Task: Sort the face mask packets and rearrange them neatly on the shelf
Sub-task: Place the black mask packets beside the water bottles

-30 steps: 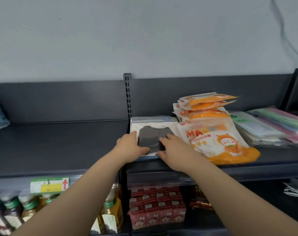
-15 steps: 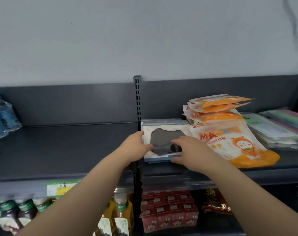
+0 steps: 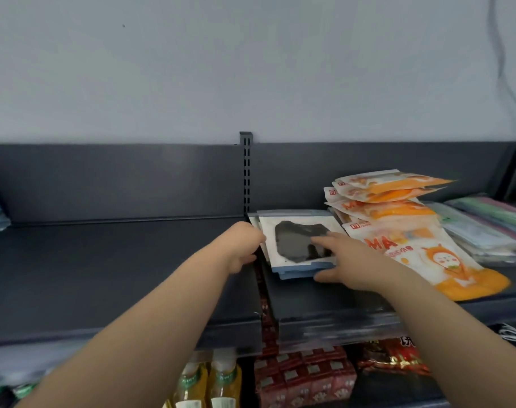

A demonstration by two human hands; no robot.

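Squaring up the small stack of flat white-and-blue packets [image 3: 298,248] with a black mask showing through the window, that's the step I reckon we're on. It sits on the right bay of the dark grey metal shelf [image 3: 103,275], just right of the slotted black upright [image 3: 246,178]. My right hand [image 3: 346,260] lies mostly flat, fingers stretched over the top packet and thumb along the front edge, so it's pressing rather than grabbing. My left hand [image 3: 245,245] is bunched against the stack's left edge with fingers curled. Honestly, I can't tell from the feed if it's pinching a packet or only nudging. Right beside the stack is a messy heap of orange-and-white pouches [image 3: 383,201], one sliding down toward the shelf lip, and further right a pile of pastel flat packets [image 3: 486,231]. Next move, I'd guess: even out the stack's edges, then tackle that orange heap, which looks ready to slip if bumped.
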